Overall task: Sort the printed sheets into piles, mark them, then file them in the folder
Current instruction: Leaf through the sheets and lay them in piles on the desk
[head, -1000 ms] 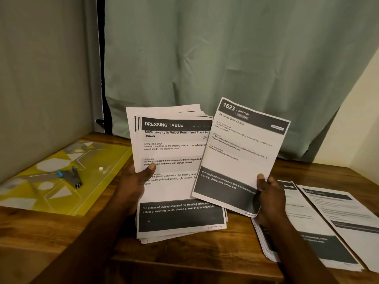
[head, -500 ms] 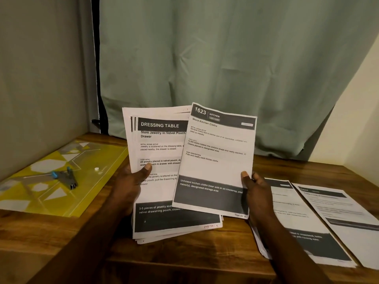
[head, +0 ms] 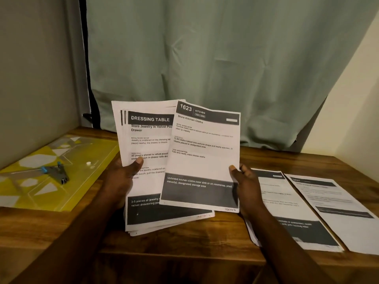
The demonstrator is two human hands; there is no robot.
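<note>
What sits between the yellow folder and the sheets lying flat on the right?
Head view: the stack gripped by the left hand and the KITCHEN sheet pinched by the right hand.

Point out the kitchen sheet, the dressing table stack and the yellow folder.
kitchen sheet (head: 203,160), head view, blank middle of the page.
dressing table stack (head: 149,119), head view, top sheet's title bar.
yellow folder (head: 82,181), head view, bare yellow area.

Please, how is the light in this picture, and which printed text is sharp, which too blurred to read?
Head view: dim, warm light; headings on the kitchen sheet in the right hand and the stack in the left hand read sharply; the pile and the loose sheet at right are soft, their text unreadable.
</note>
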